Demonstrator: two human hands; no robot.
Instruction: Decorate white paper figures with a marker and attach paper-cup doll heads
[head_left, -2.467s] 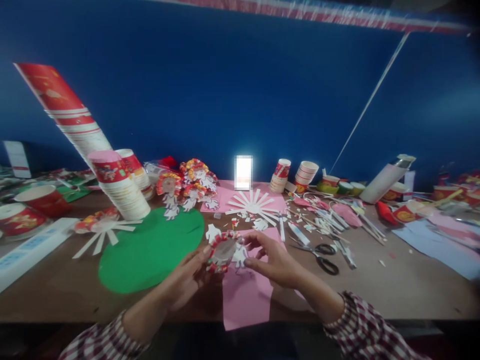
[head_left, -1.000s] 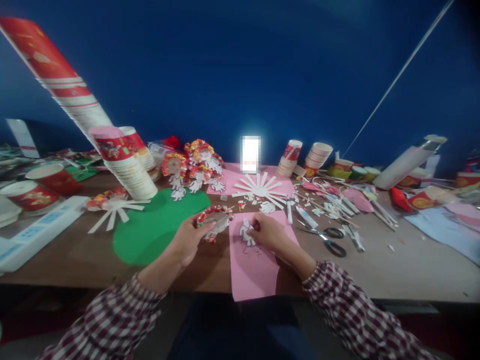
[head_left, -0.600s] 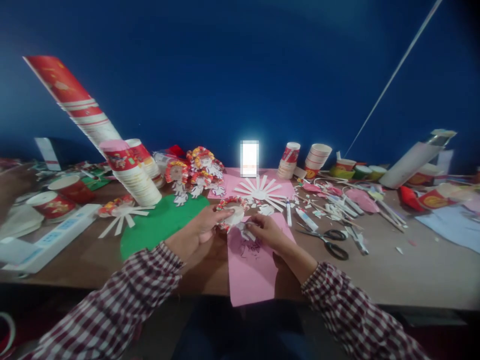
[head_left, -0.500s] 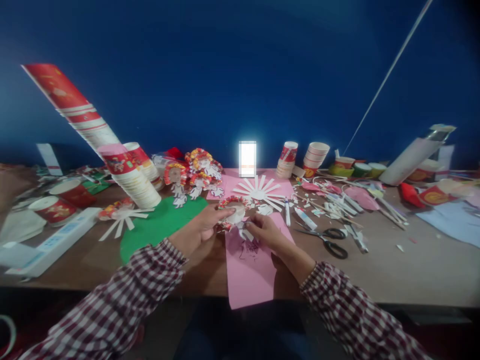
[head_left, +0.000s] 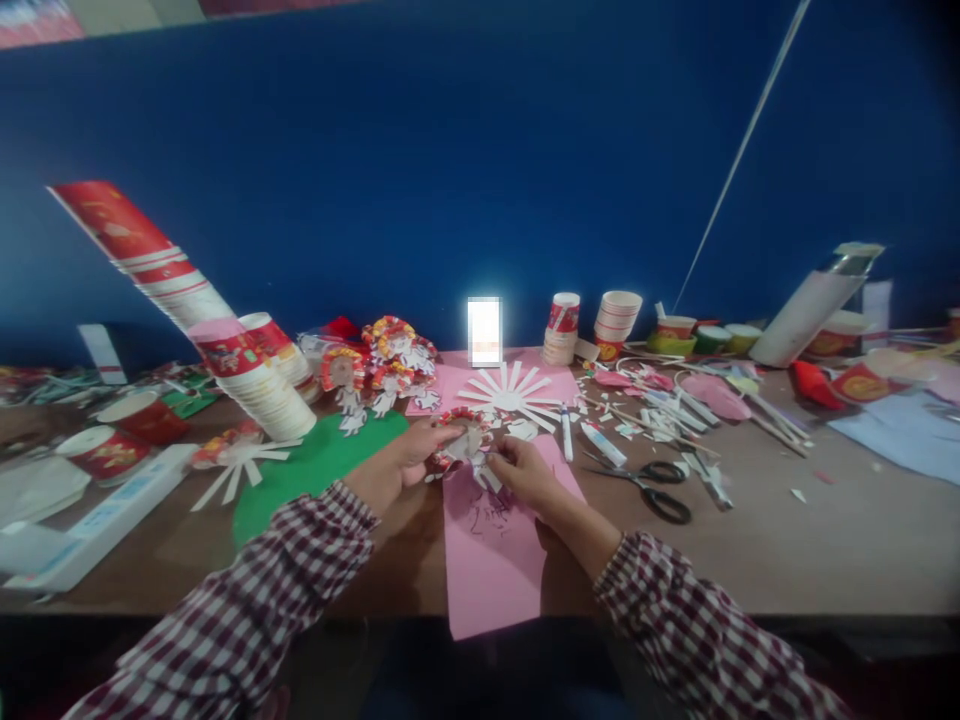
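Between my hands is a small paper-cup craft (head_left: 475, 438), with a round pale middle, a red-and-yellow curled rim and a white paper cutout at its lower side. My left hand (head_left: 411, 455) grips its left rim, thumb on top. My right hand (head_left: 529, 472) pinches the white cutout at the lower right. Below them lies a pink sheet (head_left: 491, 585) with dark pen marks. Just beyond, a cup cut into white fanned strips (head_left: 511, 392) rests on more pink paper. Similar finished-looking crafts (head_left: 397, 365) are heaped behind my left hand.
Black-handled scissors (head_left: 664, 490), a glue tube (head_left: 604, 445) and a marker (head_left: 566, 435) lie right of my hands among paper scraps. Leftward are a green sheet (head_left: 300, 475), a tall leaning cup stack (head_left: 225, 350) and a long white box (head_left: 112, 520). A blue wall (head_left: 420, 170) rises behind.
The view has tilted up and shifted slightly. Both hands keep hold of the craft, which has turned a little; its white cutout sits slightly differently under my right fingers.
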